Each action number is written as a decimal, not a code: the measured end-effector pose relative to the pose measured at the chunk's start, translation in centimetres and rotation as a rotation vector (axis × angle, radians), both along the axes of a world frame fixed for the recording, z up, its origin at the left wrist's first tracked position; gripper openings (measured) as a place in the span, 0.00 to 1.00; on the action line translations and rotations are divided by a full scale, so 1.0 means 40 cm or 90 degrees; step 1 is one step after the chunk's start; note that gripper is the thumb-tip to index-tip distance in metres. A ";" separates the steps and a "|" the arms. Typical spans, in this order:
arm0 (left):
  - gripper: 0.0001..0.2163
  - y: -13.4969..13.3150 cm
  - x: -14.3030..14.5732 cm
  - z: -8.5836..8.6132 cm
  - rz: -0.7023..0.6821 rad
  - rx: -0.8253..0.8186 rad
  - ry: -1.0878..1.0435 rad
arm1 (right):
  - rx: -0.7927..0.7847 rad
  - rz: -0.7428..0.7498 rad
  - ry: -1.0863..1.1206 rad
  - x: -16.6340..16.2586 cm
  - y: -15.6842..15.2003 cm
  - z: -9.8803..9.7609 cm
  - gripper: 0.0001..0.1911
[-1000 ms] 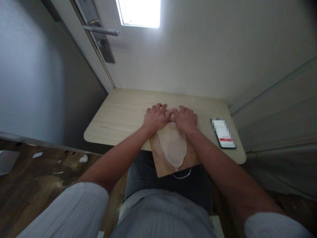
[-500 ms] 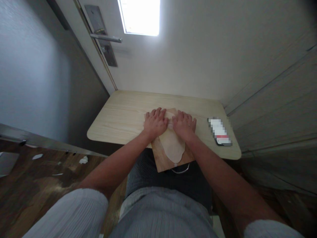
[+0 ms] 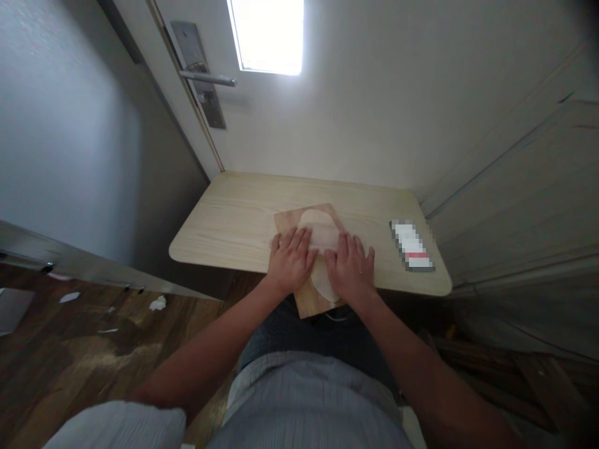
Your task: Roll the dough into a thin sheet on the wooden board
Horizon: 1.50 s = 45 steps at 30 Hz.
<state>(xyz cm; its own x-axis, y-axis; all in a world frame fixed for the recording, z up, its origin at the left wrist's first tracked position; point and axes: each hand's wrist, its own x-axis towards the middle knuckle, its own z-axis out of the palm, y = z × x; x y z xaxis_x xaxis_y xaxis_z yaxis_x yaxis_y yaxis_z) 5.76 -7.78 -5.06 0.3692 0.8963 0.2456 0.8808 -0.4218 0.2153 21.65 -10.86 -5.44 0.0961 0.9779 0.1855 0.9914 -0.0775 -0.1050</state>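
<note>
A wooden board (image 3: 284, 221) lies on a light wooden table (image 3: 229, 218) and sticks out over its near edge. A flat, pale sheet of dough (image 3: 321, 229) is spread along the board. My left hand (image 3: 290, 263) and my right hand (image 3: 350, 269) lie side by side, palms down, on the near half of the dough. The fingers of both are stretched out flat and pointing away from me. Whatever may be under the palms is hidden. The far end of the dough shows beyond my fingertips.
A phone (image 3: 412, 247) lies on the table to the right of the board. A white door with a metal handle (image 3: 208, 78) stands behind the table. Scraps of paper (image 3: 158, 303) lie on the dark wooden floor at the left. My lap is under the table's near edge.
Both hands have slid from the far end of the board back toward me, uncovering the far part of the dough. The camera has tilted a little.
</note>
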 end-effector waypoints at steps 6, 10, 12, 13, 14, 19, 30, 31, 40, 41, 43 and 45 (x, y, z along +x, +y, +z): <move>0.25 -0.083 -0.029 -0.006 -0.021 -0.005 -0.011 | 0.004 0.031 -0.008 -0.003 -0.105 -0.015 0.34; 0.24 -0.128 -0.051 -0.017 -0.042 0.010 -0.023 | 0.033 0.064 -0.017 -0.003 -0.162 -0.027 0.32; 0.23 -0.138 -0.056 -0.022 -0.050 0.019 -0.030 | 0.042 0.073 -0.020 -0.002 -0.175 -0.032 0.31; 0.23 -0.139 -0.057 -0.024 -0.052 0.021 -0.032 | 0.046 0.076 -0.021 -0.002 -0.176 -0.033 0.31; 0.23 -0.137 -0.056 -0.025 -0.052 0.022 -0.034 | 0.052 0.077 -0.021 -0.001 -0.173 -0.035 0.31; 0.23 -0.086 -0.038 -0.027 -0.034 0.033 -0.041 | 0.066 0.074 -0.018 0.008 -0.115 -0.040 0.32; 0.24 0.038 -0.021 -0.011 -0.048 0.030 -0.002 | 0.029 0.063 0.044 0.029 0.036 -0.022 0.30; 0.24 0.040 -0.024 -0.008 -0.055 0.021 -0.002 | 0.033 0.066 0.058 0.032 0.039 -0.022 0.29; 0.19 0.023 -0.121 0.011 -0.015 0.017 -0.051 | 0.137 0.142 0.192 0.123 0.015 -0.044 0.18; 0.17 0.027 -0.130 0.006 -0.009 0.016 -0.059 | 0.146 0.149 0.197 0.132 0.015 -0.046 0.16; 0.15 0.037 -0.142 -0.004 -0.013 0.015 -0.074 | 0.155 0.166 0.201 0.146 0.019 -0.051 0.15; 0.15 0.046 -0.144 -0.010 -0.030 0.022 -0.087 | 0.156 0.188 0.200 0.157 0.024 -0.054 0.15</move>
<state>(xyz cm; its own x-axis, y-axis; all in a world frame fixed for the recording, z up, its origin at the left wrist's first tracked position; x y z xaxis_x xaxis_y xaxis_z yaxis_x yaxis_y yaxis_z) 0.00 -5.94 -5.47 0.3721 0.8689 0.3263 0.8232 -0.4714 0.3164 27.94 -9.91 -7.59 -0.0910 0.9031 0.4197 0.8850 0.2666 -0.3817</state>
